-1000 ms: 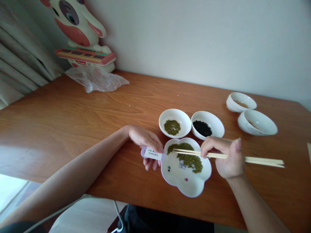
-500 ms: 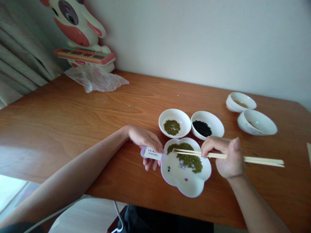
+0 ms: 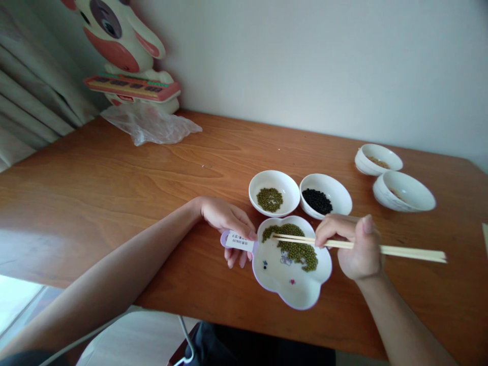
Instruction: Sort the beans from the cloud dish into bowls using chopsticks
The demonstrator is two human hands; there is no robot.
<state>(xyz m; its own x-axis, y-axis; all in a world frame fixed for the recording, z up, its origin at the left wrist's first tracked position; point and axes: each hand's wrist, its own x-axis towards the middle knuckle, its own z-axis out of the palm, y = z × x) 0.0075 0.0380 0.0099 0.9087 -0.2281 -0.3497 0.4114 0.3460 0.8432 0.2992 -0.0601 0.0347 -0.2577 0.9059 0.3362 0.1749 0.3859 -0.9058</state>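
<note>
A white flower-shaped dish with a lilac handle sits near the table's front edge, holding a curved heap of green beans. My left hand is closed on the labelled handle, thumb on top. My right hand grips a pair of wooden chopsticks whose tips lie over the green beans in the dish. Just behind the dish stand a white bowl with green beans and a white bowl with black beans.
Two more white bowls stand at the back right of the wooden table. A crumpled clear plastic bag and a cartoon animal toy sit at the back left by a curtain.
</note>
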